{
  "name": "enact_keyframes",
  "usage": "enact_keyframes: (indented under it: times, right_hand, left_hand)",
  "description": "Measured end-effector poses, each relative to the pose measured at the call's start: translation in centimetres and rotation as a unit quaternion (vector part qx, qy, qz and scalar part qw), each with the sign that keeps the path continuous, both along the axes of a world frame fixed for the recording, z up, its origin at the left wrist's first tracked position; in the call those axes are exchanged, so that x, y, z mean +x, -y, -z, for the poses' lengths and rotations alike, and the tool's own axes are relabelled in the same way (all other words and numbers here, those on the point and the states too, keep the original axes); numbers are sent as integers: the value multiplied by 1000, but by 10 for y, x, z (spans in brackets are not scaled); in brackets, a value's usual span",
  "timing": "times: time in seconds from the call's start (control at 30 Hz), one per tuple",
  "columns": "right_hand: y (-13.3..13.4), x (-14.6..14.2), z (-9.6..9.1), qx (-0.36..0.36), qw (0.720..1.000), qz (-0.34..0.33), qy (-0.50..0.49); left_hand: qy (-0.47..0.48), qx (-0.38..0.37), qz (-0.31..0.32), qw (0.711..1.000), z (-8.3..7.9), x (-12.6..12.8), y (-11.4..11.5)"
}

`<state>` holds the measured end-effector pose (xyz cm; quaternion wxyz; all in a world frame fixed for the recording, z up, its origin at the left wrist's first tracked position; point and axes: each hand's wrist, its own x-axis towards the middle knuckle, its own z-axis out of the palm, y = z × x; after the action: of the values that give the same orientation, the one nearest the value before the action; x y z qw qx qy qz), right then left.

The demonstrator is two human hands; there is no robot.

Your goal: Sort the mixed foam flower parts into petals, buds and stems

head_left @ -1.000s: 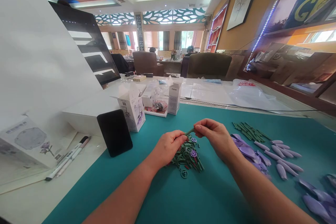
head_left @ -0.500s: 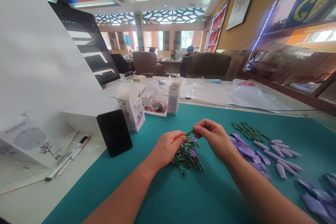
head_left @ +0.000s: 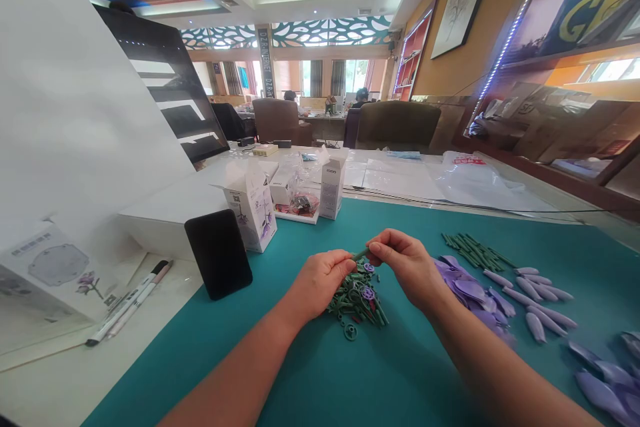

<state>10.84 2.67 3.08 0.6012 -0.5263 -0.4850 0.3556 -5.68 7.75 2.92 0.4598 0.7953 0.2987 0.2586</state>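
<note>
A short green plastic stem (head_left: 361,254) spans the gap between my two hands, above a heap of small parts. My left hand (head_left: 324,275) pinches its left end between thumb and fingers. At the other end, the thumb and forefinger of my right hand (head_left: 400,260) are closed on it. Beneath them lies the pile of small green pieces (head_left: 355,300), with a few purple wheel-shaped parts (head_left: 369,292) and some red bits in it. One green ring piece (head_left: 351,331) rests at the pile's near edge.
Right of my hands are purple petals (head_left: 470,293), green sticks (head_left: 475,250) and pale purple buds (head_left: 543,290) on the green mat (head_left: 320,373). A black tablet-like slab (head_left: 219,253), printed boxes (head_left: 255,210) and markers (head_left: 130,300) stand or lie left. People sit far back.
Almost nothing differs. My right hand has shifted very slightly, and both hands stay closed on the green stem.
</note>
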Motion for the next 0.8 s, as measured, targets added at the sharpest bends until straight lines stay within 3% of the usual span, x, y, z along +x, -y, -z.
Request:
enact_keyframes:
  times: [0.13, 0.23, 0.4, 0.8]
  right_hand:
    - [0, -1, -2, -3, 1000, 3, 12]
    - [-1, 5, -4, -5, 999, 15, 29]
    - [-3, 24, -5, -16, 998, 58, -20]
    - [-4, 19, 1, -34, 998, 47, -25]
  left_hand:
    - [7, -41, 8, 999, 2, 0, -1]
    - [16, -125, 30, 992, 2, -3, -4]
    - [31, -251, 13, 967, -2, -9, -10]
    - [-4, -245, 60, 968, 4, -6, -13]
